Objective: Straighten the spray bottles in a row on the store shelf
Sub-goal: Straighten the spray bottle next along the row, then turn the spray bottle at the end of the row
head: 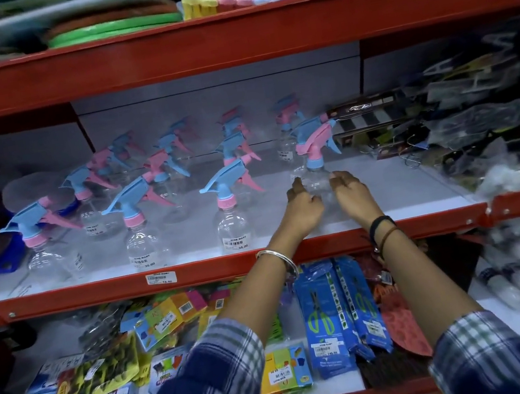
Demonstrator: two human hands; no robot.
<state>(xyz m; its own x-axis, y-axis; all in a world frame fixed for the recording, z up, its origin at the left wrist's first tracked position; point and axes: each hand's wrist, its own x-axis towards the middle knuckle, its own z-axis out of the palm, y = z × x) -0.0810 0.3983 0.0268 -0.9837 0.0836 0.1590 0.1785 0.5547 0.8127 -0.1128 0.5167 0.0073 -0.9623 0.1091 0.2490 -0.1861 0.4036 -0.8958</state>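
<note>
1. The clear spray bottle with the pink trigger head and blue collar stands at the right end of the front row on the middle shelf, set a little further back than its neighbours.
2. It is flanked by both hands: the left hand lies at its left side and the right hand at its right. Both are cupped with fingers parted, and neither grip is seen closed on the bottle; whether the fingertips touch the clear wall cannot be told.
3. The step is judged best done by holding the body low from both sides and sliding it forward upright until it lines up with the front bottle with the blue trigger, with the nozzle turned left as on the others.
4. Open shelf surface lies in front and to the right of the bottle, so room for sliding is had there.
5. The red shelf lip marks the front edge; the boxed goods behind to the right are near the trigger head and are to be avoided.
</note>
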